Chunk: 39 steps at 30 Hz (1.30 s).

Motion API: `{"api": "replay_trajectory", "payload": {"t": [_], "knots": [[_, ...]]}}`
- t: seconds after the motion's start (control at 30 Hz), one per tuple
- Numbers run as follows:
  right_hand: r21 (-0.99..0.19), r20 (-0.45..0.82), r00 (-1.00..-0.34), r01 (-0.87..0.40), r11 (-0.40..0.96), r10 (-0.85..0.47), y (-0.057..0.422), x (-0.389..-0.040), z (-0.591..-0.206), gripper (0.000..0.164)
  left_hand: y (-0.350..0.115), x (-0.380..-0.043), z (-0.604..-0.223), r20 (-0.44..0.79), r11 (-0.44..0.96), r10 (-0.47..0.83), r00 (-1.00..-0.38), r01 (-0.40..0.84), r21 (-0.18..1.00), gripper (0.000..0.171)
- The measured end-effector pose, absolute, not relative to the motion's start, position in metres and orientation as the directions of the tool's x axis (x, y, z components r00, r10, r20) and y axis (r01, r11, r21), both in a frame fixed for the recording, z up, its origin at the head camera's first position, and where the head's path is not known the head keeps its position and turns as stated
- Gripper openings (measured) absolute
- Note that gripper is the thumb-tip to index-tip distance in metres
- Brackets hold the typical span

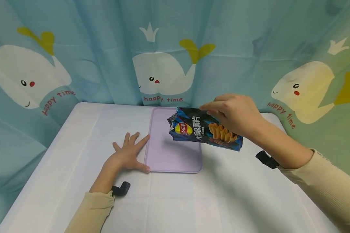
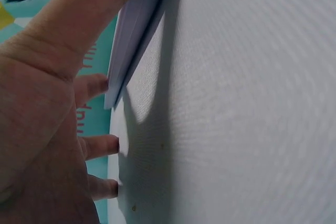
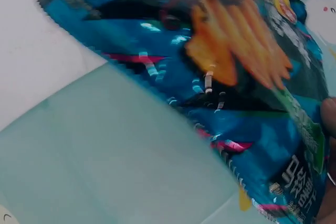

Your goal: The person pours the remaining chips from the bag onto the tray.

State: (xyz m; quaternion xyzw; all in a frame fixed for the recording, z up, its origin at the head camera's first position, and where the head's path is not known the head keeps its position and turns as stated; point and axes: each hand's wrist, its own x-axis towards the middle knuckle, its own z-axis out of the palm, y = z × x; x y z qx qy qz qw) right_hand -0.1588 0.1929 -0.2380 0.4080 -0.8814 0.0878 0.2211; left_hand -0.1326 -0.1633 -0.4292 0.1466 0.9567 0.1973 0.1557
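A dark blue potato chip bag [image 1: 189, 124] hangs tilted above the lilac tray [image 1: 172, 158], its left end ragged and crumpled. My right hand [image 1: 233, 111] pinches the bag along its upper edge, thumb and fingers together. Close up in the right wrist view, the bag [image 3: 157, 51] shows its printed chips and a serrated edge. On the table, my left hand [image 1: 128, 155] is spread wide at the tray's left side, with thumb and index fingertip right at the rim. The left wrist view has the thumb [image 2: 89, 14] over the tray's side [image 2: 128, 35].
A white cloth covers the table [image 1: 169, 204]. Behind it hangs a blue-green curtain [image 1: 105, 38] printed with whales. Each wrist carries a black camera mount, the left one [image 1: 121, 188] close over the cloth. The bag and right arm cast shadows across tray and table.
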Motion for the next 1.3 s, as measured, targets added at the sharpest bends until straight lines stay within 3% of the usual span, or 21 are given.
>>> {"api": "replay_trajectory", "payload": {"t": [0.6,1.3], "knots": [[0.061,0.480,-0.527,-0.777,0.626,-0.701,0.186,-0.161,-0.229,0.021,-0.164,-0.135,-0.432,-0.228,0.879,0.353,-0.907,0.238,0.413,0.131],[0.076,0.446,-0.539,-0.773,0.630,-0.715,0.185,-0.160,-0.226,0.019,-0.164,-0.135,-0.430,-0.239,0.875,0.357,-0.903,0.233,0.424,0.131]]}}
